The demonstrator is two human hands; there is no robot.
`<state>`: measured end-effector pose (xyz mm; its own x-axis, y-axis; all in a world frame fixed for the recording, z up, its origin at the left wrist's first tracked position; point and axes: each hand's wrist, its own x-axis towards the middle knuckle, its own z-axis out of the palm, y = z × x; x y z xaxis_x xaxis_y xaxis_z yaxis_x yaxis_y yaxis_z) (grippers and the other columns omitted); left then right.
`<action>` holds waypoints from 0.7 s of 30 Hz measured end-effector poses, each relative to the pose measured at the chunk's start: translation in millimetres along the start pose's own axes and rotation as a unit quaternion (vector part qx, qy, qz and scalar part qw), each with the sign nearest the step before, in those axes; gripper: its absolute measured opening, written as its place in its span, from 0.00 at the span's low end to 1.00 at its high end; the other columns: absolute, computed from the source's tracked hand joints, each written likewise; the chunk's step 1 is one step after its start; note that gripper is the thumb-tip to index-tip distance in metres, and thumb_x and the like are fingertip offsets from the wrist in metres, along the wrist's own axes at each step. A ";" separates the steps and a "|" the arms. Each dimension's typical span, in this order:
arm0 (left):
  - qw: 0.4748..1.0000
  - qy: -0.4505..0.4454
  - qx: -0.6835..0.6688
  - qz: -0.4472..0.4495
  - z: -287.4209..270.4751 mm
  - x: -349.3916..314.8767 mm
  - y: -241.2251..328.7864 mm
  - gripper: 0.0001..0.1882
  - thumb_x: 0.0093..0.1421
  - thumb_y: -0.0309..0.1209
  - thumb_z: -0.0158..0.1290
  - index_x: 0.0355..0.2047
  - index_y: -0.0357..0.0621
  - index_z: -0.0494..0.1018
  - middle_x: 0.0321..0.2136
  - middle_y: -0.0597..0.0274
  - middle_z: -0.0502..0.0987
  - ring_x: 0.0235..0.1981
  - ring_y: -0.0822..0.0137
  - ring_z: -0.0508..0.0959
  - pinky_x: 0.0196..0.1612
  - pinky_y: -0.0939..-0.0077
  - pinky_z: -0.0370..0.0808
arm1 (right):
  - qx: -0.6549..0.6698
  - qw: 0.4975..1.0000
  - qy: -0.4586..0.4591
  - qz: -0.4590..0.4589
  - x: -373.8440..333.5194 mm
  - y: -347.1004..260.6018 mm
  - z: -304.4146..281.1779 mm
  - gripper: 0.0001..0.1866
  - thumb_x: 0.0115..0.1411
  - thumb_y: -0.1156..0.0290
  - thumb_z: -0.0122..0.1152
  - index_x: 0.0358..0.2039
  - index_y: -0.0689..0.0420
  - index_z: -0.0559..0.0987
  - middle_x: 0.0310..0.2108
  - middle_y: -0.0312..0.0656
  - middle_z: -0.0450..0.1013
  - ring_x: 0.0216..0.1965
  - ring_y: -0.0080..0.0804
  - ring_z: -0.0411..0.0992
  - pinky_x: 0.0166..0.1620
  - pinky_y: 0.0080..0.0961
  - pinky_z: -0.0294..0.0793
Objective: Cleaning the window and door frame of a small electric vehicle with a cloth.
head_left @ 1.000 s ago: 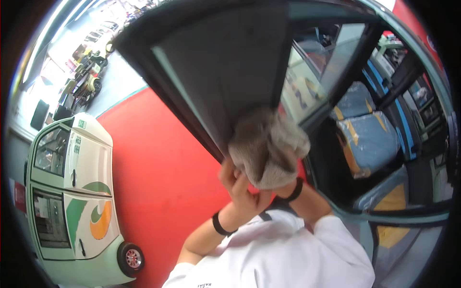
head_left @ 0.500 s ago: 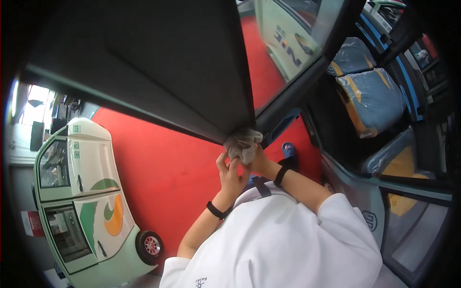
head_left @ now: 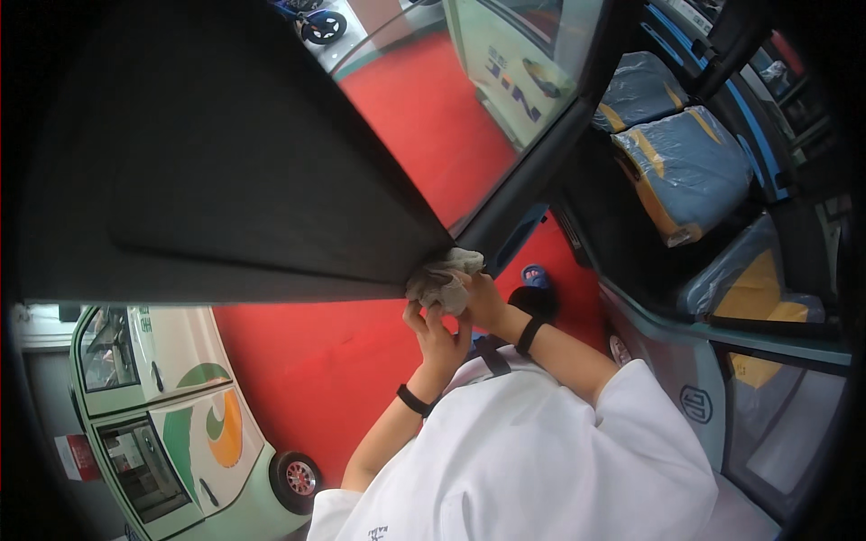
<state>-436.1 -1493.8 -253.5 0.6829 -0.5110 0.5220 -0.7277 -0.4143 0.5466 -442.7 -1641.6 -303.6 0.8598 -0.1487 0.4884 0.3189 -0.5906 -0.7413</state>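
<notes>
A crumpled grey-beige cloth (head_left: pixel 440 279) is bunched at the near corner of a large dark panel (head_left: pixel 271 180), where the panel meets a dark window frame (head_left: pixel 532 171). My right hand (head_left: pixel 485 304) grips the cloth from the right side, its fingers partly hidden by the folds. Bent upward, the fingers of my left hand (head_left: pixel 438 338) press into the cloth's lower edge. Both hands are close together, and each wrist wears a black band.
A pale green and white vehicle (head_left: pixel 194 433) stands at the left on red floor (head_left: pixel 298 379). At the right, plastic-wrapped blue and yellow seats (head_left: pixel 686 167) show inside a vehicle. A person's foot in a blue clog (head_left: pixel 535 275) is beyond my right wrist.
The dark panel's lower edge now lies nearly level and covers more of the left vehicle. A dark wheel has come into view at the top. Both hands stay on the cloth, shifted slightly left.
</notes>
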 end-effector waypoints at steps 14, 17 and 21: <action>0.995 -0.030 -0.022 -0.093 148.7 135.0 55.1 0.32 0.53 0.24 0.56 0.60 0.37 0.62 0.52 0.36 0.64 0.56 0.37 0.64 0.61 0.42 0.61 | -0.112 0.985 -0.004 0.133 48.8 120.2 -126.4 0.41 0.54 0.62 0.68 0.67 0.44 0.60 0.43 0.54 0.76 0.40 0.61 0.78 0.37 0.53 0.81; 0.993 -0.042 -0.034 -0.101 204.3 182.6 70.3 0.31 0.52 0.27 0.55 0.58 0.37 0.63 0.51 0.37 0.66 0.56 0.35 0.65 0.61 0.42 0.61 | -0.140 0.975 -0.007 0.175 61.1 162.4 -174.0 0.38 0.57 0.58 0.64 0.66 0.48 0.60 0.43 0.56 0.77 0.39 0.61 0.78 0.37 0.54 0.80; 0.990 -0.085 -0.058 -0.093 273.8 251.2 103.5 0.30 0.52 0.30 0.55 0.57 0.38 0.64 0.54 0.34 0.67 0.57 0.34 0.65 0.62 0.41 0.62 | -0.216 0.946 0.035 0.238 65.2 245.2 -236.1 0.36 0.60 0.51 0.61 0.64 0.52 0.60 0.47 0.61 0.76 0.43 0.63 0.78 0.41 0.55 0.79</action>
<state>-357.1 -1871.2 -245.1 0.7764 -0.5580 0.2930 -0.5720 -0.4288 0.6993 -402.5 -1983.3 -344.8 0.8314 -0.5230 0.1877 -0.3030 -0.7099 -0.6358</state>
